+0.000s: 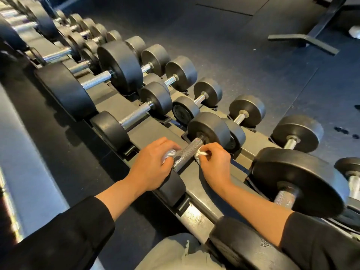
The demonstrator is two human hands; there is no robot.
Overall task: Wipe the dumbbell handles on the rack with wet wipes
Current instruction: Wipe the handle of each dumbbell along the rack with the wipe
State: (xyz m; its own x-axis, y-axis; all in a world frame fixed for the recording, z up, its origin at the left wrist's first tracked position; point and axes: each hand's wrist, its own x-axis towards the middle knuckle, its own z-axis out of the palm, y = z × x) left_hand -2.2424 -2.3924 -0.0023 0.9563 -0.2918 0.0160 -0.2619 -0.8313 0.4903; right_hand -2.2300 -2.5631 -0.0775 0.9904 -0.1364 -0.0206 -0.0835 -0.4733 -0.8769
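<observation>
Mid-task: both grips pinching wipes, my left hand (153, 162) and right hand (215, 164) on one dumbbell handle (187, 152); most of rack (196, 180) looks left.

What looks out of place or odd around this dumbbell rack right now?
Mostly tidy: the dumbbells sit in their cradles on the rack. One oddity: a white crumpled thing, maybe a used wipe or towel, lies on the floor by the bench base at top right. The left hand and right hand each hold a wipe against the handle.
</observation>
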